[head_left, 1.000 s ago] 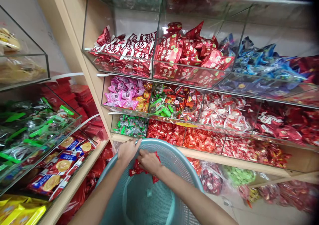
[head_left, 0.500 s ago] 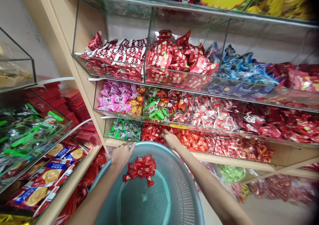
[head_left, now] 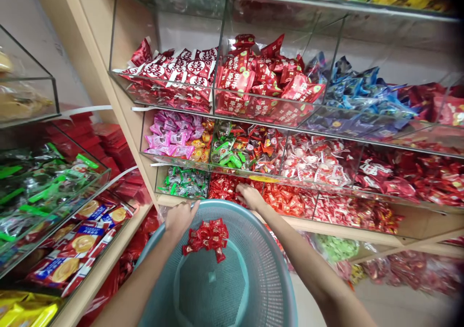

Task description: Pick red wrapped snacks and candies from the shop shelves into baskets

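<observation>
My left hand point(head_left: 180, 220) is closed over the far left rim of a teal plastic basket point(head_left: 270, 259). Inside it, against the far wall, lies a small heap of red-wrapped candies point(head_left: 208, 236). Beyond the rim, my right hand point(head_left: 250, 196) reaches to the bottom-row compartment of loose red candies point(head_left: 223, 187). Its fingers are curled down at the candies, and whatever is in them is hidden. Orange-red candies point(head_left: 284, 199) fill the compartment to the right, and green-and-clear wrapped candies point(head_left: 184, 181) the one to the left.
Clear-fronted shelf bins above hold red packets point(head_left: 235, 80), blue packets point(head_left: 358, 90) and pink candies point(head_left: 170, 134). A side shelf at left carries biscuit packs point(head_left: 76, 245) and green-wrapped sweets point(head_left: 47, 187). Bagged goods point(head_left: 337, 247) lie under the bottom shelf at right.
The view has tilted and shifted slightly, so the shelves sit a little higher and farther right. My right hand stays at the red candies; my left hand keeps the basket rim.
</observation>
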Action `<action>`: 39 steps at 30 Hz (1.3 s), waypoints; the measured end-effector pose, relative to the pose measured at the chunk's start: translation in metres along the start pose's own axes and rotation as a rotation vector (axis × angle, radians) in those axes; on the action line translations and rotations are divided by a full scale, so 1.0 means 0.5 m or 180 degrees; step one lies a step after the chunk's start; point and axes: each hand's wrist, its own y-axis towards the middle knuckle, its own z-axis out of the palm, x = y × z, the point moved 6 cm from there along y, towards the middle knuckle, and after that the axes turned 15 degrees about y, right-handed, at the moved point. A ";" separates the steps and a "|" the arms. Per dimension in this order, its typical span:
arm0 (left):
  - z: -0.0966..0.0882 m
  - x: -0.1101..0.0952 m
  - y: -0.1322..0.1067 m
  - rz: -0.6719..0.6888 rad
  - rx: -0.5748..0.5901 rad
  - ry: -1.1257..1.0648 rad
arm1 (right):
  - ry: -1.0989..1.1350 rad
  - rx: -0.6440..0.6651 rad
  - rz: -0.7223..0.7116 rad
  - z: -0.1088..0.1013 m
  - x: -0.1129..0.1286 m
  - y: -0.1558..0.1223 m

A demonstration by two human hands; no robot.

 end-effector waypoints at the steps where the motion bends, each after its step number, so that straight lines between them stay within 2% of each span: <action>1: 0.000 0.000 0.000 0.0001 -0.0006 -0.0006 | 0.0214 -0.0192 0.0044 -0.010 0.001 -0.003; 5: 0.002 -0.002 0.002 0.0001 -0.0028 -0.0035 | 0.1549 -0.1038 0.0219 -0.038 0.028 -0.026; 8: 0.005 -0.002 0.002 -0.0003 -0.0057 -0.0051 | 0.3320 -0.1286 0.0506 -0.012 0.067 -0.047; 10: 0.008 -0.002 0.003 -0.0005 -0.0062 -0.0060 | 0.4629 -0.1069 0.0894 0.030 0.098 -0.058; 12: 0.010 -0.003 0.003 0.0015 -0.0070 -0.0056 | 0.5614 -0.0556 0.1367 0.078 0.132 -0.068; 15: 0.008 -0.003 0.002 0.0056 -0.0135 -0.0004 | 0.6195 0.0066 0.1827 0.130 0.164 -0.080; 18: 0.007 -0.001 0.001 0.0060 -0.0143 0.0031 | 0.5726 -0.0081 0.1787 0.155 0.154 -0.084; 21: 0.009 0.000 0.001 0.0065 -0.0094 0.0012 | 0.4184 -0.0387 0.1175 0.150 0.142 -0.085; 24: 0.009 0.000 0.000 0.0025 -0.0077 -0.0013 | 0.2385 -0.0088 0.0496 0.144 0.163 -0.089; 27: 0.009 0.000 0.000 -0.0010 -0.0071 0.0001 | 0.1288 0.0430 0.0160 0.150 0.192 -0.093; 30: 0.007 0.000 -0.002 0.0015 -0.0074 0.0005 | 0.0788 0.0759 0.0135 0.156 0.212 -0.091; 33: 0.003 0.000 -0.003 0.0060 -0.0121 -0.0008 | 0.0657 0.0766 0.0187 0.152 0.221 -0.083; 36: -0.001 0.003 -0.003 0.0022 -0.0135 -0.0028 | 0.0780 0.0385 0.0121 0.114 0.209 -0.069; 39: -0.004 0.004 -0.003 -0.0033 -0.0096 -0.0040 | 0.0717 -0.0130 0.0273 0.050 0.156 -0.052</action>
